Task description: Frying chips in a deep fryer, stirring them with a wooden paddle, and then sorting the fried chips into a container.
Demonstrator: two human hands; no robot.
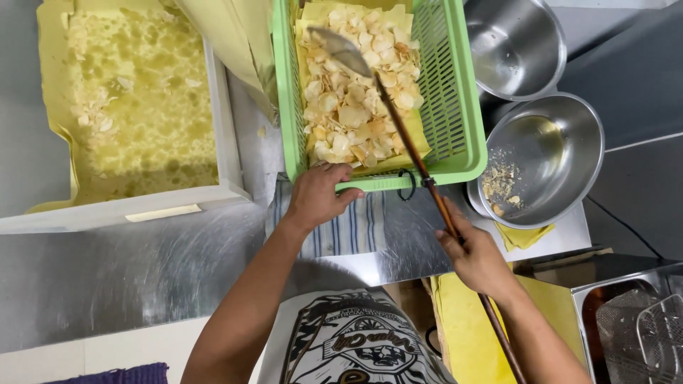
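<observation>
The green plastic basket [455, 107] just ahead of the hands is already well filled: a heap of pale fried chips [356, 99] lies on yellow paper across most of its floor, so the filling looks far along, though the chips are still piled unevenly under the tool. The left hand [318, 195] is closed over the near rim of the basket, fingers hooked on top and thumb below. The right hand [475, 257] is wrapped tight around the wooden shaft of a long-handled metal spatula [340, 50], whose blade rests on the far part of the chip heap — well ahead of both hands.

Left of the left hand sits a white tray [224, 128] lined with oil-stained yellow paper; it is nearly emptied, with only a few scattered chips in its far left part. Right of the basket, ahead of the right hand, stand two steel bowls: the nearer bowl [569, 153] holds a small cluster of crumbs and broken bits, the farther bowl [516, 43] looks empty. Under the left hand a striped cloth [348, 231] lies on the steel desk [128, 270], and a wire fryer basket [640, 334] shows at the right, beyond the right wrist.
</observation>
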